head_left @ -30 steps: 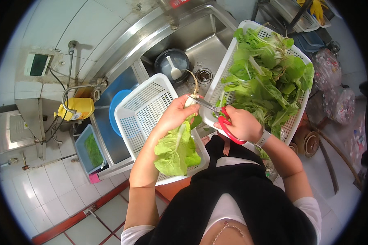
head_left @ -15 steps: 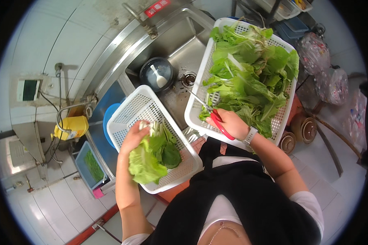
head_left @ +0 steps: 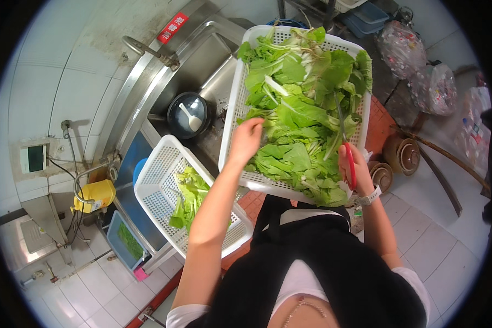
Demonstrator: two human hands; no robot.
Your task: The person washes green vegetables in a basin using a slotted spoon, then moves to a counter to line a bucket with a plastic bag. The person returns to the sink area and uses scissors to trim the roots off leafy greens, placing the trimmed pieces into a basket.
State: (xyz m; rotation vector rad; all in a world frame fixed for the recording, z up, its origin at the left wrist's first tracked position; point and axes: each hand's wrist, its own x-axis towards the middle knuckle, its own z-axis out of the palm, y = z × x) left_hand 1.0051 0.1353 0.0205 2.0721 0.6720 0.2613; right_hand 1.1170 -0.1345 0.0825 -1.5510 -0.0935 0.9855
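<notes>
Leafy greens with pale stems and thin roots heap up in a large white perforated basket resting across the sink's right side. My left hand is over this basket's left part, fingers curled together at the leaves; whatever they pinch is hidden. At the basket's right side, my right hand grips red-handled scissors, their blades pointing away from me among the leaves. A second white basket sits lower left, partly behind my left forearm, with a small pile of cut greens inside.
The steel sink holds a dark bowl with a white spoon. A faucet juts from the wall. A yellow jug and a blue-grey tub are at left; lidded brown jars and bags of bottles at right.
My left hand has let go of the greens in the left basket and moved right to the heap. The scissors have swung to the heap's right side. The view has shifted.
</notes>
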